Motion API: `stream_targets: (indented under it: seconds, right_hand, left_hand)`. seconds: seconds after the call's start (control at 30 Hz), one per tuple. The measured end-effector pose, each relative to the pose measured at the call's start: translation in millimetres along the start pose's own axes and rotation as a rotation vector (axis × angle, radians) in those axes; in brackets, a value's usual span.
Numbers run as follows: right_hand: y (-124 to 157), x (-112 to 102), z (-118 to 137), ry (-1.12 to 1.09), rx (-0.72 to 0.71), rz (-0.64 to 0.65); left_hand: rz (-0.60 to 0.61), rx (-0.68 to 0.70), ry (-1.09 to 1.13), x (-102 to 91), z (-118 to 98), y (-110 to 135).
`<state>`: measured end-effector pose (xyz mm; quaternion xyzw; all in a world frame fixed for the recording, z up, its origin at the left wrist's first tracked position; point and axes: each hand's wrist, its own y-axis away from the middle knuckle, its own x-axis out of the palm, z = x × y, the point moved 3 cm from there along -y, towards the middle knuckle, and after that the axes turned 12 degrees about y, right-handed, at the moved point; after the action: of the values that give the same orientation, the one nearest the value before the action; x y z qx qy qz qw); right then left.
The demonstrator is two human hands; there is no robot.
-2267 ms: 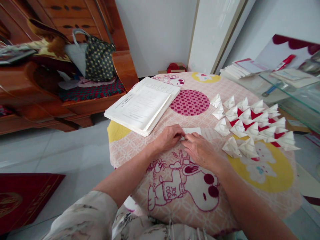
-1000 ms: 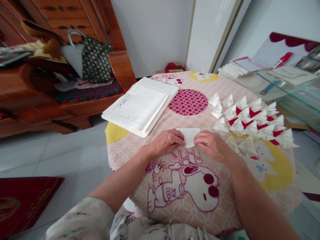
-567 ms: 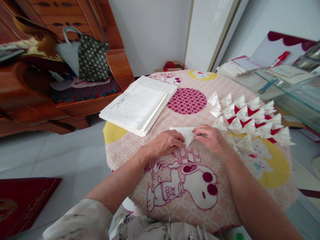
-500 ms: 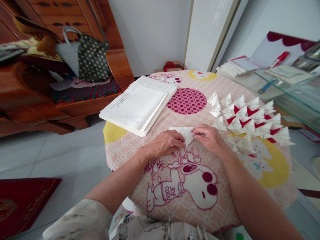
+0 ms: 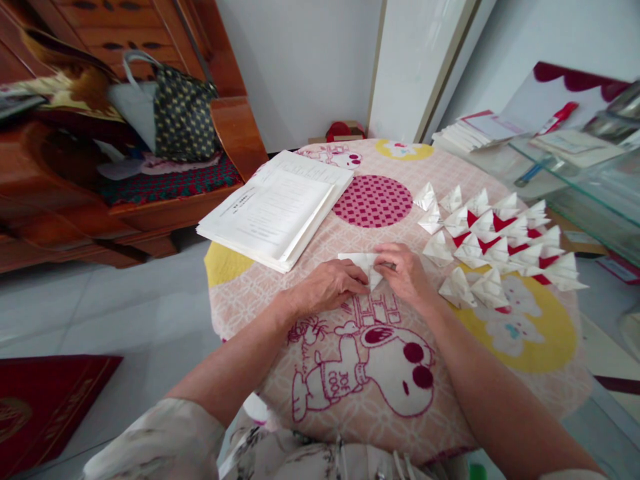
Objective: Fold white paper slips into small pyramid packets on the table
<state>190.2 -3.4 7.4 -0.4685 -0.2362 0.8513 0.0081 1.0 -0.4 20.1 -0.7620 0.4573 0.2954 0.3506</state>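
A small folded white paper (image 5: 364, 259) lies on the pink patterned tablecloth (image 5: 245, 303), between the person's two hands and near the thick stack of printed sheets (image 5: 275, 213). The left hand (image 5: 334, 283) is curled nearly closed, its fingertips holding the paper's left side, while the right hand (image 5: 404, 272) pinches the right side between thumb and bent fingers. To the right, white folded-paper pieces (image 5: 469, 249) stand in rows, some over red material (image 5: 518, 249).

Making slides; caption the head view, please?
Left hand and right hand on a small white paper, folded paper pieces at right.
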Motion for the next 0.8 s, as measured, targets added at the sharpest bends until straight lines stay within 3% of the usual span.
stream_targets:
  seconds: [0.3, 0.8]
  right_hand:
    - [1.8, 1.1, -0.1, 0.006, 0.011, 0.011]
    - [-0.2, 2.5, -1.2, -0.001, 0.037, 0.008]
  left_hand:
    - [-0.029, -0.071, 0.029, -3.6, -4.2, 0.6]
    - [0.021, -0.027, -0.044, 0.3, -7.2, -1.4]
